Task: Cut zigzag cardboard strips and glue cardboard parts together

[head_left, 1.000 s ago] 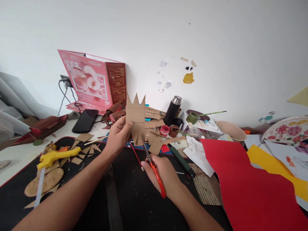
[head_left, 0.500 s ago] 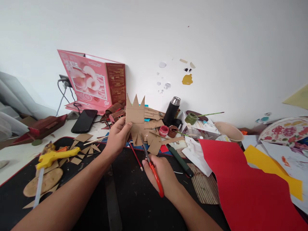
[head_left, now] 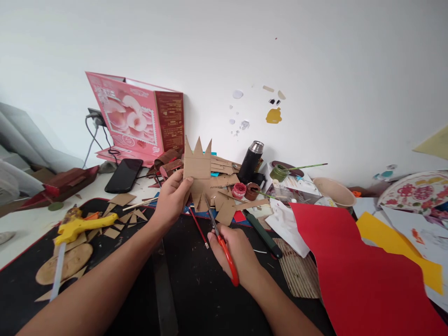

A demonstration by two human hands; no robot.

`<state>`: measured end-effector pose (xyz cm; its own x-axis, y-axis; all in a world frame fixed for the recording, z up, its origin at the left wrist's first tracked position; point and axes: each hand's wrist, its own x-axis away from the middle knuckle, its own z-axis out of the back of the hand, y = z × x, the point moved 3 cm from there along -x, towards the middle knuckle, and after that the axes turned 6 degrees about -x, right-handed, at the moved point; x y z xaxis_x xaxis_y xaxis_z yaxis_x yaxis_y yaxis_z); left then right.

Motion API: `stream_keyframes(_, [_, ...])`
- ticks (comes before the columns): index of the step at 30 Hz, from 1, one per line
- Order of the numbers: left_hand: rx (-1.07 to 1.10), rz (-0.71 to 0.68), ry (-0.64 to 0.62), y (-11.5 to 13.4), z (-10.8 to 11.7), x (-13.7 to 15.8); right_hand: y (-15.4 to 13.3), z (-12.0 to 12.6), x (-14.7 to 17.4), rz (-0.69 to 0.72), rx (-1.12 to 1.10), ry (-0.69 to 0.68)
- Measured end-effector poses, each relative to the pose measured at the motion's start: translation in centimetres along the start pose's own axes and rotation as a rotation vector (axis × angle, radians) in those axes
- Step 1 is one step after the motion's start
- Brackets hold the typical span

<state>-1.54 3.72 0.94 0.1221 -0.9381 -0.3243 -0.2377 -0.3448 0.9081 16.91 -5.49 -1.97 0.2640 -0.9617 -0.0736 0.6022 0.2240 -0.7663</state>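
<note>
My left hand (head_left: 174,195) pinches the lower left edge of a brown cardboard piece (head_left: 197,167), which stands upright with three pointed spikes along its top. In my right hand (head_left: 235,249) is a pair of scissors (head_left: 228,258) with red handles, my fingers wrapped round them. The blades point up and away, below the spiked cardboard, and I cannot tell whether they touch it. Behind and under the blades lie loose cardboard scraps (head_left: 226,212). A thin red stick (head_left: 199,227) lies on the black mat (head_left: 196,289) between my hands.
A yellow glue gun (head_left: 80,227) and cardboard offcuts lie left, with a phone (head_left: 123,175) behind. At the back stand a pink box (head_left: 131,116), a black thermos (head_left: 250,162) and paint jars (head_left: 239,190). A green cutter (head_left: 262,233) and red paper (head_left: 364,270) are at right.
The view has shifted very slightly, so everything sits a little further right. Both hands, the cardboard and the scissors keep the same pose.
</note>
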Motion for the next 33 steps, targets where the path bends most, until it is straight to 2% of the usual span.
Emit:
stream_keyframes(6, [-0.024, -0.001, 0.002, -0.2, 0.3, -0.1, 0.0, 0.5, 0.1, -0.002, -0.136, -0.103])
stream_keyframes(15, [-0.029, -0.002, 0.025, 0.1, 0.6, 0.0, 0.0, 0.8, 0.1, -0.011, -0.234, -0.167])
stream_keyframes(22, [-0.006, -0.003, 0.017, 0.5, 0.4, 0.0, -0.1, 0.6, 0.1, -0.075, -0.409, -0.260])
stream_keyframes(28, [-0.008, -0.014, 0.013, 0.7, 0.4, 0.0, 0.7, 0.0, 0.3, -0.076, -0.391, -0.238])
stream_keyframes(33, [-0.004, -0.022, 0.016, 1.0, 0.2, 0.1, 0.7, 0.4, 0.4, -0.043, -0.414, -0.282])
